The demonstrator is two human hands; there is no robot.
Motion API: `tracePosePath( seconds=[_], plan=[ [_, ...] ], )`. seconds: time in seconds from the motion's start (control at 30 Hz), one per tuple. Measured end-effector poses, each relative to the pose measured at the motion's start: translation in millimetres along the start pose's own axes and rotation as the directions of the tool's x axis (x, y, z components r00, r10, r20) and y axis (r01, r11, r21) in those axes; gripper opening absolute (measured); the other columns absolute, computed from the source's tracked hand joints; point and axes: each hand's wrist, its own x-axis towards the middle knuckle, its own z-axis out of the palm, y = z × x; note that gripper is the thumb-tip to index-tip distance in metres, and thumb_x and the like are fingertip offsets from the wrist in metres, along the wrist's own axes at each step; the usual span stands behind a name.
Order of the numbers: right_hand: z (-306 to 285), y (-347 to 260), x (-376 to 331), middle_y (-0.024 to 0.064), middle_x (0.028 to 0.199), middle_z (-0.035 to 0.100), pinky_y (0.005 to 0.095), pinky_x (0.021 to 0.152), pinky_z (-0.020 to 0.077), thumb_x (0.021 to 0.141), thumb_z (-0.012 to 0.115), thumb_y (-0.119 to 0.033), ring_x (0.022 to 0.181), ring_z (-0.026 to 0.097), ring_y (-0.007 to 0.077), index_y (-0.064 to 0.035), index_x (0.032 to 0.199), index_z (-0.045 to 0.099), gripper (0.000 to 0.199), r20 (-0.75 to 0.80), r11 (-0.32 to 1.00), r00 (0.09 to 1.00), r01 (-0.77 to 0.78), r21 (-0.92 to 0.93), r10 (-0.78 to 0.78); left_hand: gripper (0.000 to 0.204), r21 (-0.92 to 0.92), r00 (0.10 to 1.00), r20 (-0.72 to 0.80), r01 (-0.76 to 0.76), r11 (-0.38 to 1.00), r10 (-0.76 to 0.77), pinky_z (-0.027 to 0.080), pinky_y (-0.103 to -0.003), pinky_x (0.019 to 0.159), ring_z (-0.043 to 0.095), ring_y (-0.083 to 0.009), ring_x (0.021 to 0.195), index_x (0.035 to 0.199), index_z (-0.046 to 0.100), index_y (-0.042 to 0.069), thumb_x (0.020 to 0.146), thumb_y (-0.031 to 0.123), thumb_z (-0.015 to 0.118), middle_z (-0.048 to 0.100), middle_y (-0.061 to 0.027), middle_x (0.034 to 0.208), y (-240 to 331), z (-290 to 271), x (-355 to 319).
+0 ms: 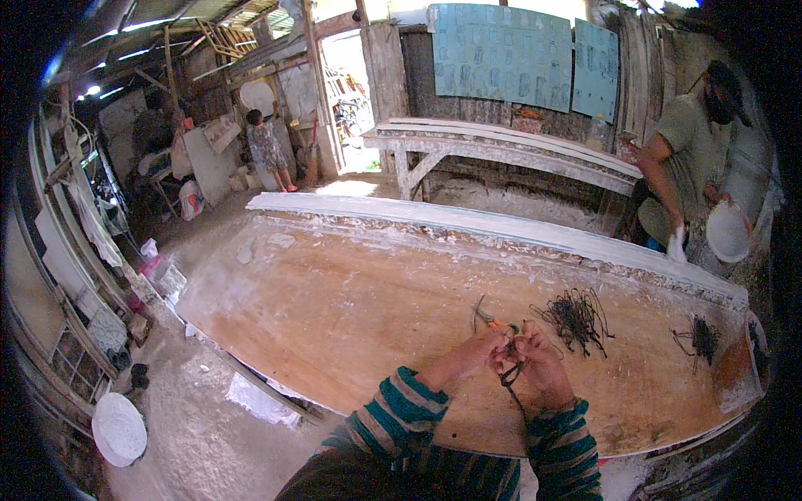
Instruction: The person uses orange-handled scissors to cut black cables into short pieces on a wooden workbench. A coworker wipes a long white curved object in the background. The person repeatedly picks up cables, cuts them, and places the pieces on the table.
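Close together above the near side of a wooden table, my left hand [488, 349] and my right hand [541, 359] are both closed on a dark cord [510, 377]. A loop of it shows below the fingers, and one end trails down toward my right sleeve. The fingertips almost meet, and the exact grip between them is too small to make out. Just beyond my left hand lies a cutting tool [491, 321] with orange on its handles, partly hidden by the fingers. A tangled pile of black cords [578, 321] rests beyond my right hand.
A smaller black bundle [700, 341] lies farther right, near a brownish container [742, 371] at the tabletop's [334, 301] end. A long white-coated board [468, 224] lines the far edge. At the far right a person [697, 142] holds a white basin [728, 232]; a child [266, 150] stands far left.
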Motion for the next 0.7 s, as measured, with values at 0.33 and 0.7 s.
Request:
tracePosePath(
  seconds=[0.33, 0.7],
  plan=[
    [-16.7, 0.3, -8.7, -0.0031, 0.068, 0.044, 0.0229, 0.055, 0.0356, 0.076, 0.062, -0.014, 0.059, 0.043, 0.0094, -0.0121, 0.082, 0.043, 0.02, -0.027, 1.0, 1.0, -0.015, -0.025, 0.015, 0.014, -0.153, 0.991, 0.126, -0.023, 0.988, 0.043, 0.045, -0.027, 0.057, 0.045, -0.0097, 0.06, 0.08, 0.043, 0.012, 0.082, 0.025, 0.047, 0.041, 0.0025, 0.064, 5.0, 8.9, -5.0],
    [18.5, -6.3, -5.4, 0.0032, 0.079, 0.052, 0.031, 0.069, 0.0468, 0.08, 0.053, -0.003, 0.076, 0.054, 0.0179, -0.0113, 0.08, 0.043, 0.013, -0.152, 0.988, 0.988, 0.002, 0.154, 0.021, 0.019, -0.178, 0.979, -0.199, -0.089, 0.98, 0.053, 0.043, -0.022, 0.052, 0.048, -0.0081, 0.056, 0.083, 0.05, 0.01, 0.084, 0.028, 0.052, 0.048, 0.0025, 0.065, 2.7, 12.7, 1.6]
  ],
)
